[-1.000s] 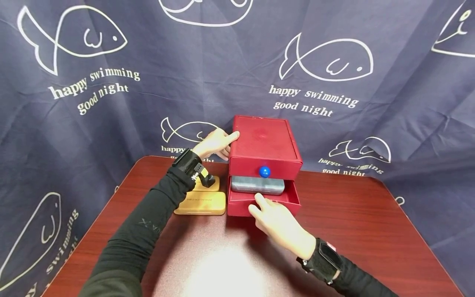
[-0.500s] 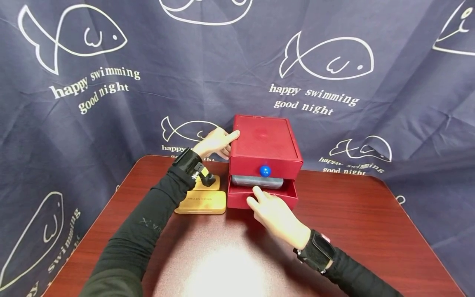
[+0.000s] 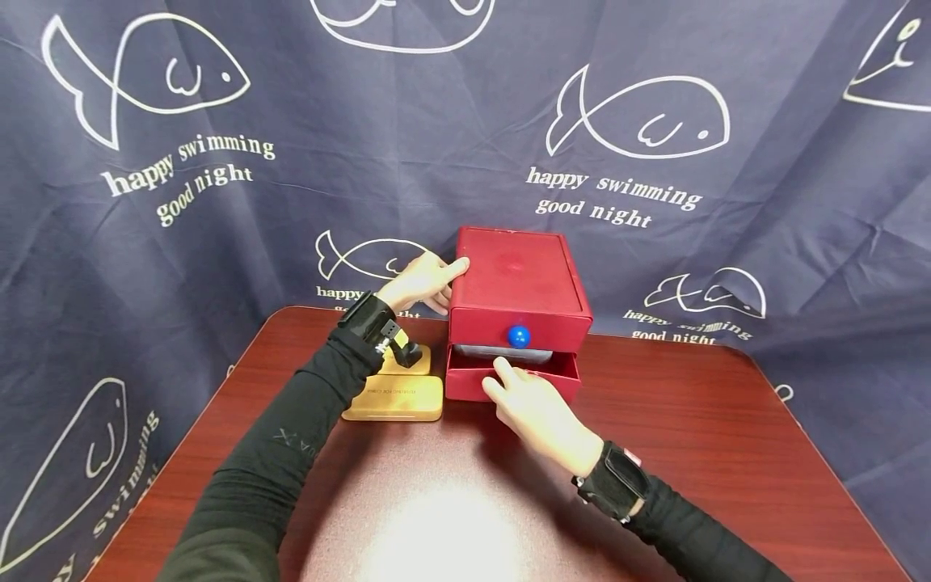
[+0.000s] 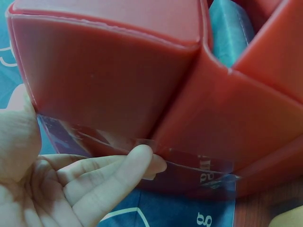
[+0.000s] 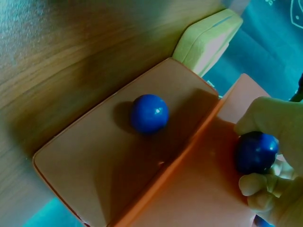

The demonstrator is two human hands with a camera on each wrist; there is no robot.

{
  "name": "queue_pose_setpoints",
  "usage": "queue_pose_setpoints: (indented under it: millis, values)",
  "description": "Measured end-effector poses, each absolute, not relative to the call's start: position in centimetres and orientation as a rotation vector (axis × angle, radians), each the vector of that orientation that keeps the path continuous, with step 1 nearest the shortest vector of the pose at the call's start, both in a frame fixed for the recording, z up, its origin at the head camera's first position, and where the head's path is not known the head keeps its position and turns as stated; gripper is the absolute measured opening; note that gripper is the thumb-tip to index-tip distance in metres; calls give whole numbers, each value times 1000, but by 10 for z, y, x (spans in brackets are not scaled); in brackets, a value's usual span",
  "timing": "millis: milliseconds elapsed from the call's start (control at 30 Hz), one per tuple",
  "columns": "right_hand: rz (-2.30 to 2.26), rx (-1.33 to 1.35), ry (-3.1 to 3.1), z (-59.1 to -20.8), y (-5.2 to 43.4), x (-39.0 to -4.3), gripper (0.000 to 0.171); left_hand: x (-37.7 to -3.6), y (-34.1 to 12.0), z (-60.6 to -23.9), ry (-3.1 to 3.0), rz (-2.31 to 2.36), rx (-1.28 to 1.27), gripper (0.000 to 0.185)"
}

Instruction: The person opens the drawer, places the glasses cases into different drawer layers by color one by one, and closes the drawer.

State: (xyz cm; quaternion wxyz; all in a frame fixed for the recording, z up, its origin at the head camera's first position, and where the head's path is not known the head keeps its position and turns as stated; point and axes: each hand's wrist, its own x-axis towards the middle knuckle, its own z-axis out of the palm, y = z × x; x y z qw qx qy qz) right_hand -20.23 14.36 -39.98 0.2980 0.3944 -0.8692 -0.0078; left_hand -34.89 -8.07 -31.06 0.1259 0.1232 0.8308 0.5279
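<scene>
A red drawer cabinet (image 3: 516, 271) stands at the back, its middle drawer (image 3: 465, 386) partly out. Inside that drawer is a grey-blue hard case (image 3: 538, 354), mostly hidden under the top drawer. My right hand (image 3: 538, 416) pinches the middle drawer's blue knob (image 5: 255, 153) between thumb and fingers. Below it in the right wrist view, the bottom drawer front (image 5: 85, 156) with its own blue knob (image 5: 149, 113) is closed. My left hand (image 3: 424, 279) rests at the cabinet's back left, thumb on the top edge, fingers (image 4: 113, 175) extended against the side by a clear plastic strip.
A yellow-gold case (image 3: 396, 398) lies on the brown table (image 3: 691, 428) left of the cabinet, another yellow case (image 3: 420, 361) behind it, partly covered by the left wrist. The top drawer's blue knob (image 3: 519, 336) sticks out in front. A printed curtain (image 3: 451, 137) hangs close behind.
The right hand has moved forward, pushing the middle drawer further into the cabinet. The grey-blue case has slid back under the top drawer with it. The left hand stays put.
</scene>
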Motion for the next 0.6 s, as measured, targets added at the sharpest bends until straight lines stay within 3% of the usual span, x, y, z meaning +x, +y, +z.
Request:
queue_pose_setpoints:
  millis: [600]
  values:
    - [-161, 1055, -2270, -405, 145, -216, 44, -351, -80, -311, 2441, 1510, 336, 54]
